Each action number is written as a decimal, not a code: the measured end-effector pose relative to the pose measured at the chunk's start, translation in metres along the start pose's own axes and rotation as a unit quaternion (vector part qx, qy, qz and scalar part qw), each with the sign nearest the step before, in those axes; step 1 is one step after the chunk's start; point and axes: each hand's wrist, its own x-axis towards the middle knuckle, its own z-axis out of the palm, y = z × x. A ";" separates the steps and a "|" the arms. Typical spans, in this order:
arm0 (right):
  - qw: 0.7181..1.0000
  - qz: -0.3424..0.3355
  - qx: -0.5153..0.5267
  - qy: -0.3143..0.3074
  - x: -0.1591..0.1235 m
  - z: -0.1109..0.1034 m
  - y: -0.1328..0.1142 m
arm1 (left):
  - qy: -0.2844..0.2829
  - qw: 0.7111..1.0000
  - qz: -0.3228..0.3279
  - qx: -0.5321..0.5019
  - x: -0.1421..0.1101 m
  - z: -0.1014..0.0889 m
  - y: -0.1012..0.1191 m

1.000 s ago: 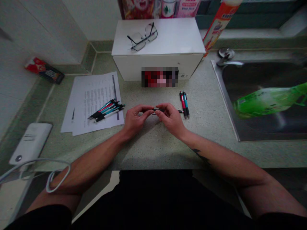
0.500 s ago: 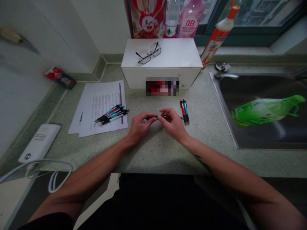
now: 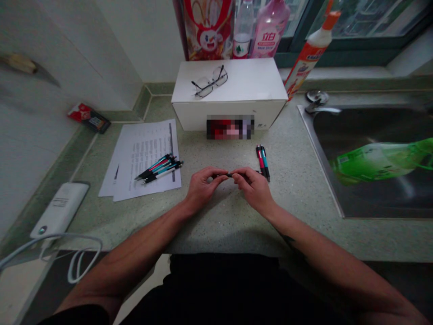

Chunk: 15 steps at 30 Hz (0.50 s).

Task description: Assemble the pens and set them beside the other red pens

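Observation:
My left hand [image 3: 203, 186] and my right hand [image 3: 254, 187] meet over the counter, each closed in a pinch on a slim dark pen [image 3: 229, 175]. Only a short black stretch shows between the fingertips; the fingers cover most of the rest. Just beyond my right hand, a red pen and a blue pen [image 3: 264, 159] lie side by side on the counter. Left of my left hand, several pens [image 3: 158, 169] in red, blue, black and white rest in a loose bunch on printed paper sheets [image 3: 125, 144].
A white box [image 3: 243, 83] with eyeglasses [image 3: 210, 82] on top stands behind my hands. To the right is a steel sink [image 3: 372, 198] holding a green plastic bottle [image 3: 375, 160]. A white power bank [image 3: 61, 207] with a cable lies at the left. Bottles [image 3: 270, 31] stand at the back.
My fingertips have moved slightly apart, and more of the black pen shows between them. The right fingers have curled in more. The whole view has shifted a little.

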 end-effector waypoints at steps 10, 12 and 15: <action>0.998 -0.028 -0.051 0.023 0.004 -0.002 0.002 | 0.009 1.000 -0.016 0.025 0.003 -0.011 -0.006; 0.998 -0.025 -0.053 0.019 0.004 -0.002 0.004 | 0.010 1.000 -0.016 0.021 0.003 -0.011 -0.005; 0.998 -0.025 -0.049 0.016 0.002 -0.002 0.004 | 0.009 1.000 -0.013 0.022 0.001 -0.010 -0.005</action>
